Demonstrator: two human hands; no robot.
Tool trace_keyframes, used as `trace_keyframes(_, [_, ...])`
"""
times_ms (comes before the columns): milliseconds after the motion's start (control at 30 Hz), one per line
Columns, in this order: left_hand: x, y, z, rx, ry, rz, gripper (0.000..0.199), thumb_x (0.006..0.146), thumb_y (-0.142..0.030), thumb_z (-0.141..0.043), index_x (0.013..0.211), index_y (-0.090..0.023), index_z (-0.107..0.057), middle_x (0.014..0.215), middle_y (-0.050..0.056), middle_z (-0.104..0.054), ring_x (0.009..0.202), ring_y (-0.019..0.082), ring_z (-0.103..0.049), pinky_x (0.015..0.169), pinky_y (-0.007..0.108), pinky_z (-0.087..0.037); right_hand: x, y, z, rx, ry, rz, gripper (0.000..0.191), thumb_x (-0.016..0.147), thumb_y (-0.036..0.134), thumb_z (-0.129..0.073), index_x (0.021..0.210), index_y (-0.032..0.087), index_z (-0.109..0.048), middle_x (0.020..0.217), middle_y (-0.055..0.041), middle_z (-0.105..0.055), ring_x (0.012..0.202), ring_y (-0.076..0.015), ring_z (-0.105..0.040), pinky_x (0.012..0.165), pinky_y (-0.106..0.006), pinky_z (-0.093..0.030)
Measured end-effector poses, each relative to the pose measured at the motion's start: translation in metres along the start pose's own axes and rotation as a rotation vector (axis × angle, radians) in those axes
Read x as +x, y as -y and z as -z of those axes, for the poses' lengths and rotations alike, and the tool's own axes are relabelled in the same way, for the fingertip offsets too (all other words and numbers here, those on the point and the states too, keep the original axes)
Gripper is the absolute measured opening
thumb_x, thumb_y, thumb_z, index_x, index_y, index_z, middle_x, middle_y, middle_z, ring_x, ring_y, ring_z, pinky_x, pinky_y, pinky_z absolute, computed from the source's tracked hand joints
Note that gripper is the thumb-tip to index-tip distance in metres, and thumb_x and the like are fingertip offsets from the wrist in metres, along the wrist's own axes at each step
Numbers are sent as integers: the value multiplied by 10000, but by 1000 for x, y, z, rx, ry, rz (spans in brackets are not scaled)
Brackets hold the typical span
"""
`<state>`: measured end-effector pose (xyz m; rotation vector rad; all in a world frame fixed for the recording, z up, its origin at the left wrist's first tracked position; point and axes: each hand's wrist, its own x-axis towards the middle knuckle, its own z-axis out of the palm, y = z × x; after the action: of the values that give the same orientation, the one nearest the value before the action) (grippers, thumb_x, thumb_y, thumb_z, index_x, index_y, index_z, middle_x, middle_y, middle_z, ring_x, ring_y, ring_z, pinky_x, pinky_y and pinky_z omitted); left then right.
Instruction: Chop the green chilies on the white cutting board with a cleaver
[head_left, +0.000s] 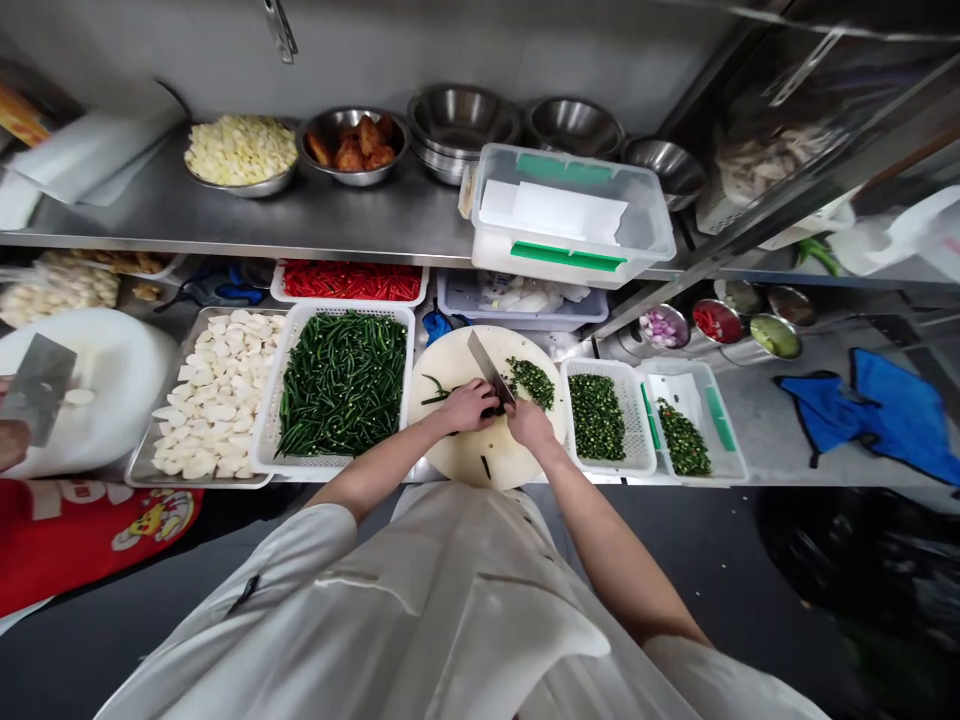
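Observation:
On a round cutting board [457, 455], my right hand [529, 425] grips the handle of a cleaver [489, 365], its blade angled up to the left. My left hand [469, 405] is closed over green chillies beside the blade, its fingers curled down on them. A few whole green chillies [433, 392] lie left of that hand, and one short piece [485, 467] is near the board's front edge. Chopped green chilli [532, 382] is heaped to the right of the blade.
Left of the board stand a white basket of whole green chillies [341, 385] and a tray of white slices [217, 395]. To the right are a basket of chopped chilli [598, 418] and a clear tub [686, 440]. A co-worker's cleaver [39, 385] is at far left. A shelf [405, 225] overhangs the back.

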<state>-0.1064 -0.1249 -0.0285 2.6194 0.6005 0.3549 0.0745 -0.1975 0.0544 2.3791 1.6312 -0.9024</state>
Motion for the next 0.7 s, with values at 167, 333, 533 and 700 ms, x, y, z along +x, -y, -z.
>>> trace_keyframes(167, [-2,0,1,-6,10,18,309,919,-372,-702,1203,-257,-739,1249,111,-615,1212,307,-511,1016,445,-518,0,3,-2,3,24,32,393,1117,363,-422,1332,174,-690,1259,-175,-762,1181,-281,-713,947,-318,-493])
trace_keyframes(333, [-7,2,4,18,-1,26,282,948,-406,-682,1179,-256,-736,1248,110,-606,1219,309,-502,1029,456,-514,-5,6,-9,13,6,-21,401,1120,366,-406,1338,162,-674,1251,-195,-760,1168,-292,-720,948,-341,-504])
trace_keyframes(533, [-10,5,11,15,3,19,289,986,-409,-636,1211,-246,-717,1227,114,-604,1199,297,-516,1027,450,-509,-1,8,-13,41,4,22,394,1122,389,-417,1288,171,-700,1248,-190,-762,1169,-292,-722,955,-329,-506])
trace_keyframes(700, [-13,6,12,25,22,20,267,978,-392,-636,1184,-246,-724,1188,111,-612,1178,295,-539,1011,454,-517,3,11,-17,52,2,16,415,1127,382,-407,1315,141,-688,1279,-209,-744,1199,-292,-712,997,-332,-501])
